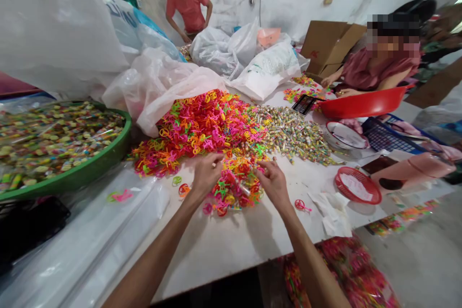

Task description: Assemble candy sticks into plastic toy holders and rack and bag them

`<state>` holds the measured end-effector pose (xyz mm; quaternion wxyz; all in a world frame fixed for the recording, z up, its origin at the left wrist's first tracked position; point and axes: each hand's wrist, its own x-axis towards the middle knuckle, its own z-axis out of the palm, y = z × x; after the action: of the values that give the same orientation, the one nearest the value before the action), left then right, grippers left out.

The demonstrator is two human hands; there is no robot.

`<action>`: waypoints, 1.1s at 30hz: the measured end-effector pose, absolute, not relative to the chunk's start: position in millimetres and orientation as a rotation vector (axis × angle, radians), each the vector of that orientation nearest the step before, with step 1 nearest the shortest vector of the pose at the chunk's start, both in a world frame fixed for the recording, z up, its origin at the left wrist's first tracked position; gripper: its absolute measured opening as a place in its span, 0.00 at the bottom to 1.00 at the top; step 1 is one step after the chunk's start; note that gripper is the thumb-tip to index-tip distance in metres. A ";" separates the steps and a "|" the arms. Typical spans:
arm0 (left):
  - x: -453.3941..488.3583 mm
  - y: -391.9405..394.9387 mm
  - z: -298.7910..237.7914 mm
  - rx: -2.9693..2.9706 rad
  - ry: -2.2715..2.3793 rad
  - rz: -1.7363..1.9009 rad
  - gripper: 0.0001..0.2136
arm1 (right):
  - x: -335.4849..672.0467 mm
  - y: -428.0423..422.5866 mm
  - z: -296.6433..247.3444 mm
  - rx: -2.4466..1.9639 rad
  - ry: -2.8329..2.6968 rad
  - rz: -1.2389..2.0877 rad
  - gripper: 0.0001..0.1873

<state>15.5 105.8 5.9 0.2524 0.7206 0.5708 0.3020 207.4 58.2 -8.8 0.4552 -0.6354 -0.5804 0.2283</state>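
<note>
My left hand (208,174) is at the left side of a small heap of colourful plastic toy pieces (231,195), its fingers curled together. Whatever lies between those fingertips is too small to make out. On the heap's right side is my right hand (273,180), thumb and fingers pinched at the edge of the pieces; what they hold cannot be made out. Just beyond rises a larger pile of pink, red, orange and green plastic pieces (209,122). Beside it spread many small, shiny wrapped tubes (292,130). A single red ring-shaped piece (299,204) lies right of my right hand.
A green basin (127,130) of wrapped sweets stands left, near plastic sheets (140,197). At right are a red basket (357,197), a pink bottle (415,171), a blue basket (382,134) and a red basin (364,102). Two people work across the table, near plastic sacks (267,65).
</note>
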 end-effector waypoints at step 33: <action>3.0 57.6 17.9 0.339 0.864 1.145 0.08 | 205.8 27.2 3.7 -1.246 -1.030 1.333 0.15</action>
<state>3.0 57.6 17.9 0.7404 0.1543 0.3940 0.5222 205.8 27.2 3.7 0.4996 -0.5152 -0.4256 0.5512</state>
